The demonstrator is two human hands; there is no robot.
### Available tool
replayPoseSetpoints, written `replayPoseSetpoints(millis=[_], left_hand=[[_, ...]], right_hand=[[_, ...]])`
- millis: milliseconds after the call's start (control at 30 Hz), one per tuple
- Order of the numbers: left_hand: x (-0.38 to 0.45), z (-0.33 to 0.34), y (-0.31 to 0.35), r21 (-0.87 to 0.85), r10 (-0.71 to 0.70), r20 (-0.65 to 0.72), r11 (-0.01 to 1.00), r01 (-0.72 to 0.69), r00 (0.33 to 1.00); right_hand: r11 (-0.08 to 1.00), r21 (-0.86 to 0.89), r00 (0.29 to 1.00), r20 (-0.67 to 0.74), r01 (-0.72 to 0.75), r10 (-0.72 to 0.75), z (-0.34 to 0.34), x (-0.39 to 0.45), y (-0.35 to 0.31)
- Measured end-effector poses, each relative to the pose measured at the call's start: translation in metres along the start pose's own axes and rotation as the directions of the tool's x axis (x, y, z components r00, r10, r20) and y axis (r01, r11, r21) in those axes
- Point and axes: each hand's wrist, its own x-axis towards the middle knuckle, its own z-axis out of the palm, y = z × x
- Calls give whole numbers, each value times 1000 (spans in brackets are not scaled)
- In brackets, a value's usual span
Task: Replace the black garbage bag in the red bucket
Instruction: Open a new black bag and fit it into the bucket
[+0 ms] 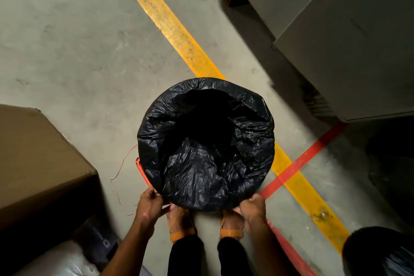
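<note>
A black garbage bag lines the red bucket and is folded over nearly all of its rim. Only a strip of red rim shows at the lower left. The bag's inside sags into a dark hollow. My left hand pinches the bag's edge at the near left of the rim. My right hand grips the bag's edge at the near right. Both hands sit just below the bucket, above my feet.
A brown cardboard box stands at the left. Grey cabinets stand at the upper right. Another filled black bag lies at the lower right. Yellow and red floor lines cross under the bucket. A thin red wire lies left of it.
</note>
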Motion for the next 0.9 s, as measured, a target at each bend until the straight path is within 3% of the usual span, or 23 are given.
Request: replayPoseSetpoints(millis=[200,433,533,567,600,633,667,700,733,767,833,900], left_hand=[[15,6,17,-17,113,-171,993,-118,979],[28,-25,46,-54,145,-157,986,-155,977],[18,-51,62,149,263,-252,962,-231,932],[11,-59,69,278,369,-288,915,-292,883],[-1,-64,78,428,500,-294,831,-356,814],[-12,-65,87,569,648,-258,701,-429,716],[-27,-61,99,664,768,-179,556,-501,615],[-37,-52,112,699,844,-79,426,-574,530],[-45,-38,126,707,883,48,301,-641,467],[-44,-22,133,700,880,216,163,-695,424],[-33,14,144,688,745,558,-170,-706,365],[-11,47,146,651,517,743,-416,-635,424]], right_hand=[[986,-125,992,-37,112,-118,18,61,25],[999,48,998,68,-3,-1,1,19,-31],[990,123,994,-98,67,-55,-27,22,-58],[982,66,965,-210,176,-159,-34,18,-71],[946,-73,890,-323,316,-322,-39,13,-85],[853,-251,760,-387,458,-522,-42,5,-100],[698,-408,585,-382,588,-716,-41,-8,-115],[509,-520,409,-304,686,-861,-36,-19,-130],[314,-587,279,-153,746,-948,-26,-28,-143],[136,-600,204,46,788,-978,-11,-34,-154],[-160,-555,159,482,816,-861,23,-35,-164],[-446,-510,210,798,736,-565,56,-25,-161]])
